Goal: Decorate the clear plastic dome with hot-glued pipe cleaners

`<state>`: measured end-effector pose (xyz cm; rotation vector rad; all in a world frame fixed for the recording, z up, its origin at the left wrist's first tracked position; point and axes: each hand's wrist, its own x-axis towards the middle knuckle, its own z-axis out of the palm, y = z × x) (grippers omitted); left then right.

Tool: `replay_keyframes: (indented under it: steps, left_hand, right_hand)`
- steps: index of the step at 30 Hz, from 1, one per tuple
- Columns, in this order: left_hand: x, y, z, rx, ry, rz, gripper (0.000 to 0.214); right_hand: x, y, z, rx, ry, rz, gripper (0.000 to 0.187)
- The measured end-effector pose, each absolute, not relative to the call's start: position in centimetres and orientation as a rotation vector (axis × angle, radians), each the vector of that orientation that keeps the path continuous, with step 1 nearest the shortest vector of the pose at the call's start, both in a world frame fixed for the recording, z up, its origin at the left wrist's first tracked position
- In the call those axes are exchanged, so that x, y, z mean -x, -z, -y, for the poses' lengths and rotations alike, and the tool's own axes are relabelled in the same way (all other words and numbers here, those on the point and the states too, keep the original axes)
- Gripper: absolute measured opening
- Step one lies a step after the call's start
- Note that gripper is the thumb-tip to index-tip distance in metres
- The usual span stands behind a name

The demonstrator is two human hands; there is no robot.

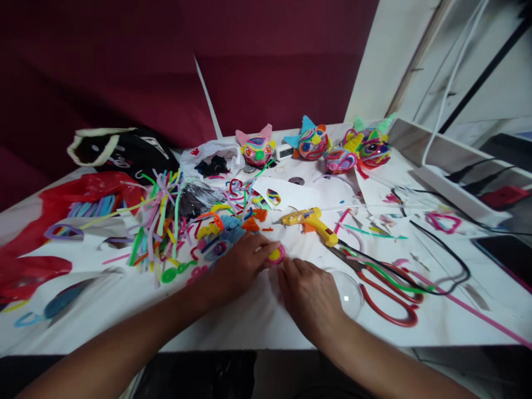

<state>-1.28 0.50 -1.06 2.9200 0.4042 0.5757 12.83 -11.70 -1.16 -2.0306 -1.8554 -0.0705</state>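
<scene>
My left hand (241, 263) rests on the white table (257, 321), and its fingertips pinch a small coiled disc of yellow and pink pipe cleaner (276, 255). My right hand (310, 293) lies just right of the coil, fingers curled down, its fingertips close to or touching the disc. A clear plastic half-dome (349, 291) sits against the right hand's outer side. A heap of loose coloured pipe cleaners (170, 227) spreads to the left of my left hand.
A yellow glue gun (310, 220) lies just beyond the hands, red-handled scissors (386, 293) to the right. Several decorated pipe-cleaner balls (311, 144) stand at the back. A red plastic bag (50, 210), black bag (120, 149), power strip (457, 194) and black cable (449, 255) surround.
</scene>
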Motion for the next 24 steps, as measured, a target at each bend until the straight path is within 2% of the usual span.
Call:
replay_keyframes:
  steps: [7,15,24]
  left_hand:
    - [1.4,0.9,-0.5,-2.818,-0.543,-0.497,0.033]
    - [-0.3,0.6,2.3,-2.863,-0.597,-0.839,0.032]
    - [0.1,-0.8,0.8,-2.967,-0.437,-0.527,0.022]
  right_hand:
    - [-13.6,-0.2,11.2,2.04,-0.087,1.959,0.016]
    - [-16.3,-1.8,9.9,1.977,-0.27,2.097,0.022]
    - [-16.6,-1.5,10.2,1.909,-0.347,2.079,0.023]
